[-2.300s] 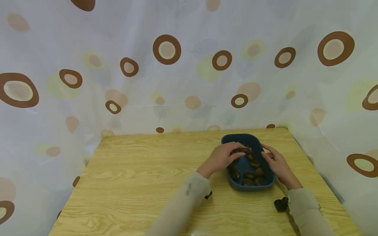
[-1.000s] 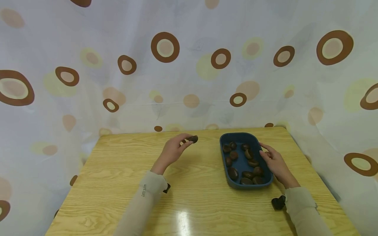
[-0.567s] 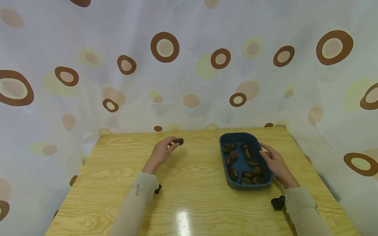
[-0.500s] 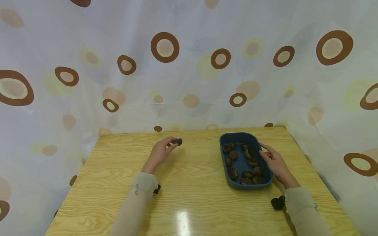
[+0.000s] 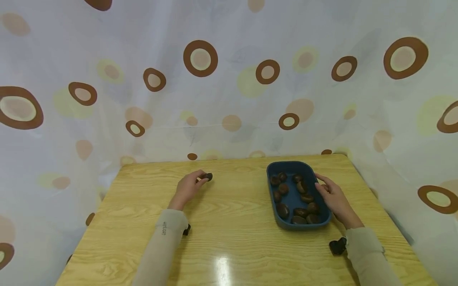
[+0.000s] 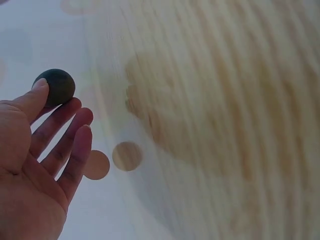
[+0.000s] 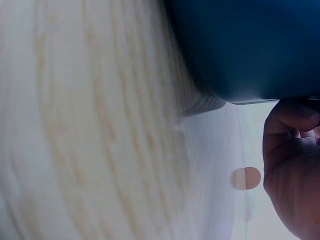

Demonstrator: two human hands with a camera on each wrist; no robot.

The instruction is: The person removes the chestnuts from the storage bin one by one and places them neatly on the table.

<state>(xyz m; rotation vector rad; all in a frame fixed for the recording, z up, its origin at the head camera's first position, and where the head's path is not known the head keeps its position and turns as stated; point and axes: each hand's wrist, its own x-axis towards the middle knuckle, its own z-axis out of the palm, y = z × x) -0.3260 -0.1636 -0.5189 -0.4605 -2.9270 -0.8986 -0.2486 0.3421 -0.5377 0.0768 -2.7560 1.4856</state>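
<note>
My left hand (image 5: pixel 187 188) pinches a smooth, dark, rounded pebble (image 5: pixel 209 176) between thumb and fingers, over the back left part of the table. In the left wrist view the pebble (image 6: pixel 57 87) sits at the thumb tip, and the other fingers are spread loosely below it. A deep blue rectangular tub (image 5: pixel 292 193) stands at the right, with several dark brown pebbles (image 5: pixel 282 211) along its sides and near end. My right hand (image 5: pixel 334 197) grips the tub's right rim. In the right wrist view its fingers (image 7: pixel 295 117) curl at the edge, partly cut off by the frame.
The wooden table (image 5: pixel 229 238) reaches back to a patterned curtain (image 5: pixel 230 91), which also hangs at both sides. A black wrist device (image 5: pixel 338 246) shows under the right cuff, and another black device (image 5: pixel 187 230) by the left cuff.
My left hand has lifted a pebble out of the tub and carried it left, lately lower and a little nearer to me. My right hand stays on the tub's rim.
</note>
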